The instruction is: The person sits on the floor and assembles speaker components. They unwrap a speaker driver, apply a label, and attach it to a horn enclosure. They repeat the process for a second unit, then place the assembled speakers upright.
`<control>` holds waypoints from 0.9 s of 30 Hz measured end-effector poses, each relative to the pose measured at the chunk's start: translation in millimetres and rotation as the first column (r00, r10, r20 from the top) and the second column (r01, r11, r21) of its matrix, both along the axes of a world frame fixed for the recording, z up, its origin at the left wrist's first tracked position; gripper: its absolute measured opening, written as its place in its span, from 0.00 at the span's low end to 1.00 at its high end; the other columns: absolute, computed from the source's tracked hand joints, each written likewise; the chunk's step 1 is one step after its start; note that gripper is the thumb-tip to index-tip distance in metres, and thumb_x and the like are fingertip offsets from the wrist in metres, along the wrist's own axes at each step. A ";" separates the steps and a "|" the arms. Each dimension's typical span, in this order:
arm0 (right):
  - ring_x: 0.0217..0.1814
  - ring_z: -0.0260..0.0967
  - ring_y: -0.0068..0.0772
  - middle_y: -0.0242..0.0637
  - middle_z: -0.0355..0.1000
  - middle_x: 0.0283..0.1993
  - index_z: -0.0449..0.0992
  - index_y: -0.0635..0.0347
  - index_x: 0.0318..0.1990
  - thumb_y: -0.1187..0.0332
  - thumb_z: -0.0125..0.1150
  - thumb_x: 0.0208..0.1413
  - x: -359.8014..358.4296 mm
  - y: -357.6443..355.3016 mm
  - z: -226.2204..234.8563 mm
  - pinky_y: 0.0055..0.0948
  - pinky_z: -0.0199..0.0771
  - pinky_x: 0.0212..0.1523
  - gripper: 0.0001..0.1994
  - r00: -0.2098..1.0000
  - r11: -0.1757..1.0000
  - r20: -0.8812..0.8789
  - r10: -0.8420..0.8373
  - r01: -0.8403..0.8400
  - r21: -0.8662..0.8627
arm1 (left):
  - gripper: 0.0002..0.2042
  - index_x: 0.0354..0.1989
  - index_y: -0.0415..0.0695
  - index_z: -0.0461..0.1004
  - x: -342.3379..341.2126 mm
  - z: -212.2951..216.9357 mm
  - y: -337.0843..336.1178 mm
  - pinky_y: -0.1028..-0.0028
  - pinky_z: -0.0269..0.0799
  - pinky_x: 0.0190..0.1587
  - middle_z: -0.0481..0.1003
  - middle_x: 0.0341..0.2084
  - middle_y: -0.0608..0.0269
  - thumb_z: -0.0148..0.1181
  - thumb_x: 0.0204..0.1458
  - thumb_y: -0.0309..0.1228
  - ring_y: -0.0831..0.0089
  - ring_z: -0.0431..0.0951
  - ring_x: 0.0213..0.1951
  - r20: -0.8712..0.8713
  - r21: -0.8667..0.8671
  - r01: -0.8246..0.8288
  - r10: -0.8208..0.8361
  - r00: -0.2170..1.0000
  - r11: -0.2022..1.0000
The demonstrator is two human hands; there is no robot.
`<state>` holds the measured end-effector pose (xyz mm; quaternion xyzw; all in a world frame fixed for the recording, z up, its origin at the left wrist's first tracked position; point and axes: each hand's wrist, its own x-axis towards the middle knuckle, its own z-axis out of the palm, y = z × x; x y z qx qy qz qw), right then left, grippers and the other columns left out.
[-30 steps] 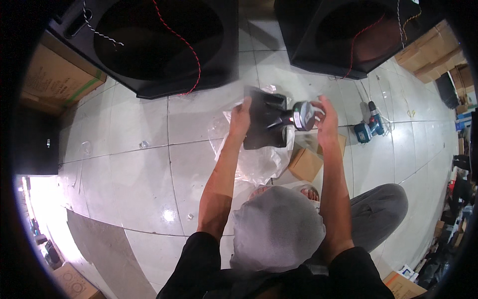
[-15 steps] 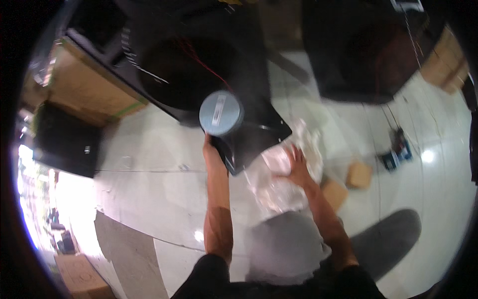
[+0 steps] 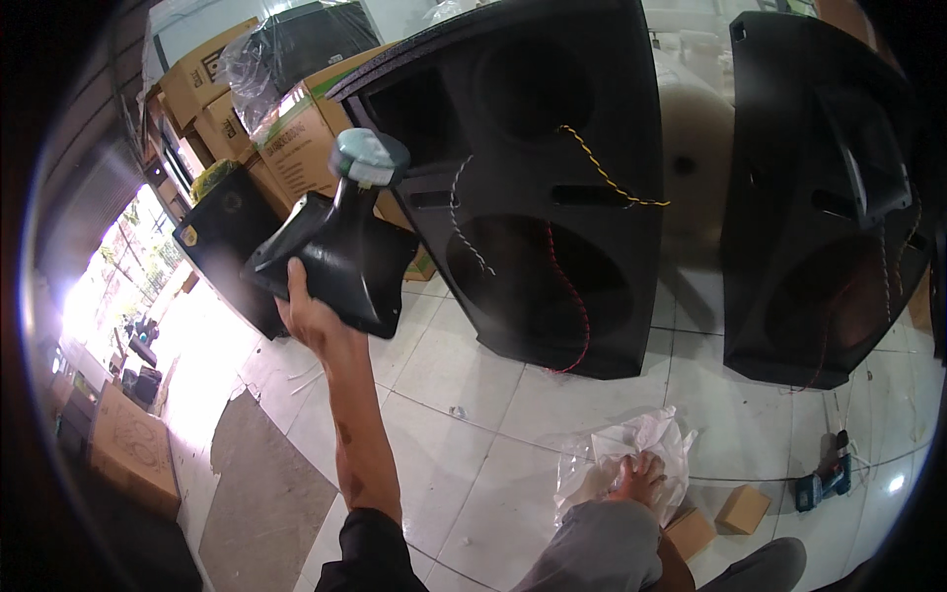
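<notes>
My left hand (image 3: 316,321) grips the rim of a black horn tweeter (image 3: 345,252), held up off the floor with its round grey-green driver (image 3: 369,158) on top. The thumb lies over the flared horn, and the other fingers are hidden behind it. Down on the tiles, my right hand (image 3: 641,477) has its fingers bent into a crumpled clear plastic bag (image 3: 589,472); my knee covers part of that arm. A tall black speaker cabinet (image 3: 617,266) stands ahead, with twisted wires hanging from its round and rectangular openings.
A second black cabinet (image 3: 789,227) stands to the right, a horn in its upper part. Two small cardboard boxes (image 3: 743,509) and a cordless drill (image 3: 824,483) lie on the floor at the lower right. Larger cartons (image 3: 296,143) and a black speaker (image 3: 232,252) stand at the left.
My left hand has lifted the horn tweeter up and to the left, away from the bag. My right hand has stayed at the plastic bag, its fingers now more bent. The view has tilted upward.
</notes>
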<state>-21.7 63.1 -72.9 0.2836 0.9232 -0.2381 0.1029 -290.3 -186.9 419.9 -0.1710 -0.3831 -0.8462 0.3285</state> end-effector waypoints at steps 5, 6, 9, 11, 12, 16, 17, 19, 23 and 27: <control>0.79 0.21 0.70 0.47 0.34 0.79 0.55 0.42 0.70 0.47 0.72 0.35 -0.8 3.0 0.3 0.81 0.33 0.66 0.50 0.999 0.999 0.037 0.017 -0.015 -0.045 | 0.14 0.51 0.33 0.66 -47.8 36.6 33.3 0.65 0.76 0.49 0.73 0.45 0.49 0.54 0.57 0.24 0.59 0.78 0.45 0.041 -0.140 -0.228 0.236 0.971 0.964; 0.79 0.21 0.70 0.48 0.33 0.79 0.55 0.42 0.70 0.47 0.72 0.35 -0.9 4.2 -1.1 0.82 0.33 0.66 0.50 0.999 0.999 0.033 0.022 -0.021 -0.041 | 0.16 0.51 0.32 0.66 -59.2 39.9 44.1 0.66 0.73 0.51 0.73 0.46 0.49 0.56 0.56 0.25 0.59 0.77 0.46 0.008 -0.261 -0.367 0.382 0.924 0.893; 0.79 0.22 0.70 0.49 0.34 0.78 0.55 0.42 0.70 0.49 0.73 0.35 1.5 6.0 -8.3 0.82 0.32 0.65 0.50 0.999 0.998 0.027 0.019 -0.017 -0.059 | 0.20 0.55 0.31 0.65 -86.0 44.3 76.2 0.59 0.64 0.57 0.72 0.50 0.39 0.57 0.56 0.29 0.48 0.73 0.53 0.020 -0.526 -0.565 0.673 0.740 0.636; 0.79 0.23 0.70 0.50 0.35 0.78 0.56 0.43 0.69 0.51 0.74 0.34 4.1 4.9 -13.8 0.83 0.32 0.65 0.50 1.000 0.999 -0.022 0.013 -0.014 -0.048 | 0.21 0.56 0.32 0.63 -101.4 46.6 96.4 0.58 0.64 0.57 0.72 0.50 0.39 0.57 0.58 0.30 0.46 0.73 0.53 0.034 -0.571 -0.569 0.710 0.704 0.591; 0.79 0.23 0.70 0.50 0.36 0.78 0.56 0.44 0.69 0.52 0.74 0.34 5.4 3.9 -16.3 0.83 0.32 0.65 0.50 0.997 1.000 -0.071 0.011 -0.013 -0.023 | 0.21 0.56 0.32 0.63 -108.3 46.7 106.4 0.58 0.64 0.57 0.72 0.50 0.39 0.57 0.58 0.30 0.46 0.73 0.53 0.021 -0.560 -0.567 0.695 0.719 0.604; 0.79 0.25 0.70 0.51 0.38 0.77 0.58 0.45 0.68 0.53 0.75 0.34 4.0 2.7 -22.1 0.84 0.33 0.64 0.49 0.999 0.998 -0.044 0.030 -0.028 0.051 | 0.24 0.58 0.32 0.60 -130.1 42.7 150.2 0.56 0.65 0.57 0.72 0.48 0.38 0.59 0.58 0.33 0.43 0.73 0.52 0.054 -0.551 -0.531 0.663 0.747 0.643; 0.79 0.26 0.70 0.51 0.38 0.77 0.58 0.45 0.68 0.53 0.75 0.34 3.3 2.8 -22.5 0.84 0.33 0.64 0.49 0.999 1.000 -0.052 0.013 -0.012 0.012 | 0.26 0.58 0.32 0.60 -132.4 40.7 159.8 0.55 0.66 0.57 0.72 0.47 0.38 0.60 0.57 0.34 0.43 0.74 0.51 0.028 -0.530 -0.556 0.669 0.743 0.640; 0.79 0.26 0.70 0.52 0.39 0.77 0.59 0.46 0.68 0.53 0.75 0.34 2.1 2.7 -22.0 0.84 0.32 0.64 0.48 1.000 1.000 -0.029 0.010 -0.010 0.013 | 0.30 0.59 0.31 0.59 -133.1 42.1 173.2 0.54 0.65 0.58 0.71 0.48 0.36 0.63 0.55 0.38 0.41 0.72 0.53 -0.120 -0.618 -0.568 0.650 0.751 0.543; 0.79 0.25 0.69 0.52 0.39 0.77 0.59 0.47 0.69 0.56 0.76 0.39 3.7 -1.0 -17.8 0.83 0.32 0.65 0.46 0.999 1.000 -0.030 0.010 -0.010 0.000 | 0.38 0.57 0.25 0.64 -122.2 35.4 163.0 0.59 0.64 0.60 0.68 0.54 0.36 0.71 0.49 0.46 0.52 0.70 0.55 -0.269 -0.691 -0.452 0.379 0.885 0.565; 0.79 0.29 0.65 0.48 0.41 0.76 0.66 0.47 0.64 0.61 0.73 0.43 7.4 -6.5 -13.9 0.80 0.34 0.67 0.37 0.980 0.998 -0.189 -0.059 0.056 -0.020 | 0.19 0.51 0.31 0.73 -77.1 -83.1 121.2 0.66 0.66 0.55 0.77 0.46 0.50 0.57 0.62 0.37 0.64 0.74 0.46 -0.245 -0.627 -0.310 0.197 0.949 0.714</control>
